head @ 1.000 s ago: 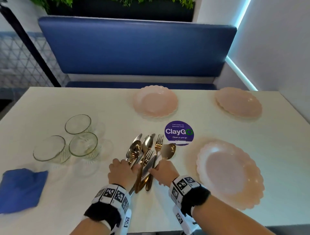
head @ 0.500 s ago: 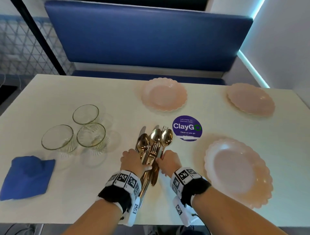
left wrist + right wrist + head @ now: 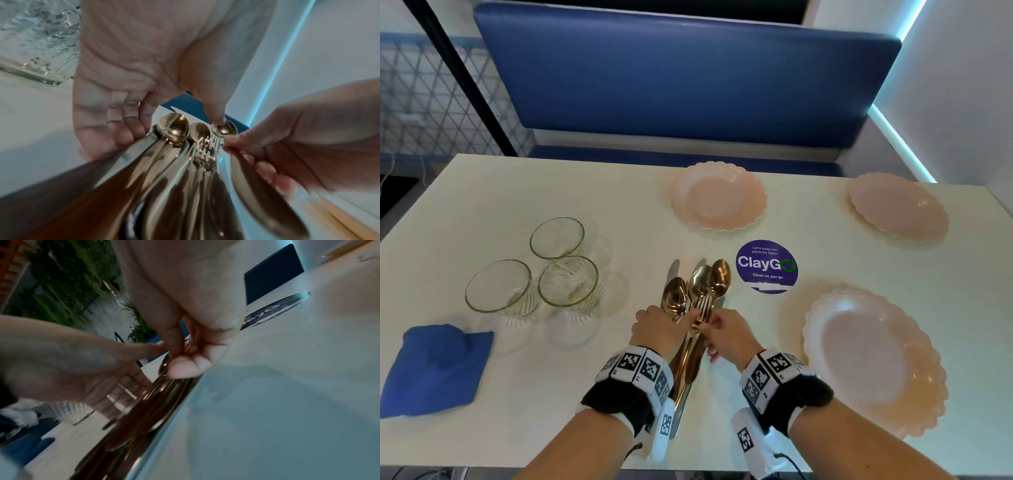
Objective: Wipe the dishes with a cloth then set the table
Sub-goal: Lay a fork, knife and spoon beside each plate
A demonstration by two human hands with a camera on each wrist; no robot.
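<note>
I've gathered the splayed cutlery (image 3: 693, 318) into 1 tight bundle just left of the ClayGo sticker (image 3: 766, 266), left hand (image 3: 659, 325) and right hand (image 3: 727, 334) both clasping it, ready to lift off the surface (image 3: 592, 192) for laying places

Cutlery bundle (image 3: 697, 301) between the hands: polished metal, gold-toned spoons and forks with mirror gloss, knife blades silver. Three tumblers (image 3: 566, 281) left of the hands: clear ribbed glass. Cloth (image 3: 431, 370) far left: blue matt fabric. Plates (image 3: 873, 363) right of and beyond the hands: pale pink, glossy, scalloped rims. Tabletop (image 3: 500, 192): smooth off-white, faint sheen. Bench back (image 3: 688, 85) beyond: blue smooth upholstery.
</note>
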